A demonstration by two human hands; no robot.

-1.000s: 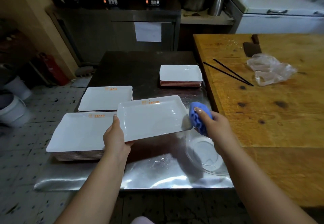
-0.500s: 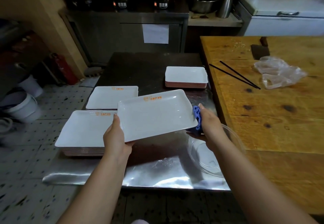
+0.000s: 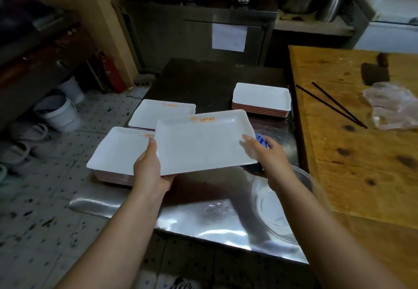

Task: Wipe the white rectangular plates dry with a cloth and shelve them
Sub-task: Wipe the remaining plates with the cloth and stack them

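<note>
Two hands hold one white rectangular plate with an orange logo (image 3: 203, 143) above the steel surface (image 3: 203, 221): the left hand (image 3: 150, 171) grips its near left edge, thumb on the rim, and the right hand (image 3: 269, 155) clasps its right edge with a blue cloth (image 3: 262, 140) pressed against the plate's side and underside. Just left of the held plate a stack of matching white plates (image 3: 117, 153) sits on the surface, with a lower stack (image 3: 161, 113) behind it and a third stack (image 3: 262, 100) near the far right edge. Below the right forearm lies a clear round bowl (image 3: 278, 209); whether it holds anything I cannot tell. Black chopsticks (image 3: 330, 105) lie on the wooden board (image 3: 362, 153) beside it.
</note>
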